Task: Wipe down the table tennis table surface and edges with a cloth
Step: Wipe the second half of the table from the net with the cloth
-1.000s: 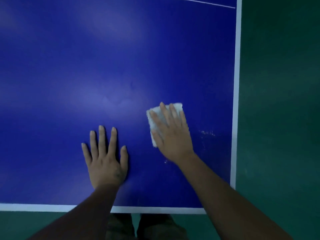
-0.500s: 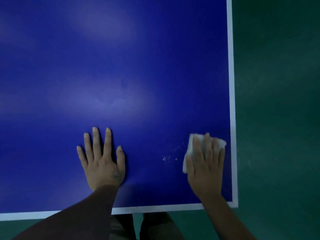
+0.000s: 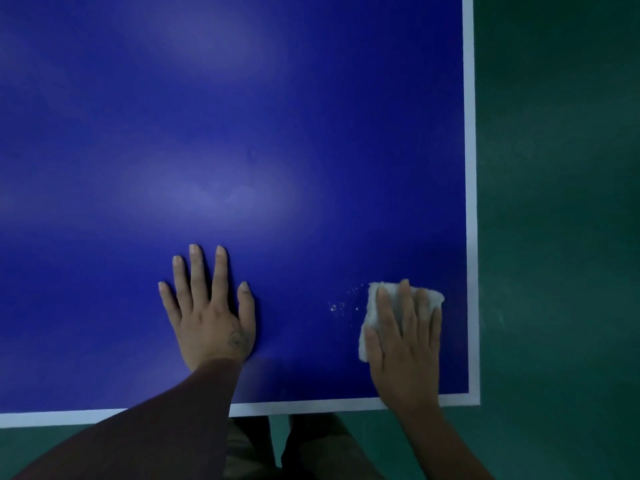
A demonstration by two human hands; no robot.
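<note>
A blue table tennis table [image 3: 277, 133] with a white border line fills the view; its near right corner is at the lower right. My right hand [image 3: 407, 344] presses flat on a white folded cloth [image 3: 372, 306] close to that corner, fingers straight over it. The cloth shows above and to the left of my fingers. Small white specks [image 3: 341, 303] lie on the blue surface just left of the cloth. My left hand [image 3: 209, 313] rests flat on the table with fingers spread, a hand's width to the left.
The white edge stripe [image 3: 469, 202] runs along the right side and the near edge [image 3: 311, 407]. Dark green floor [image 3: 561, 237] lies beyond the right edge and below the near edge. My legs show under the near edge.
My right hand slid the cloth from the middle of the table toward the near right corner. The white specks now lie left of the cloth. My left hand stayed in place.
</note>
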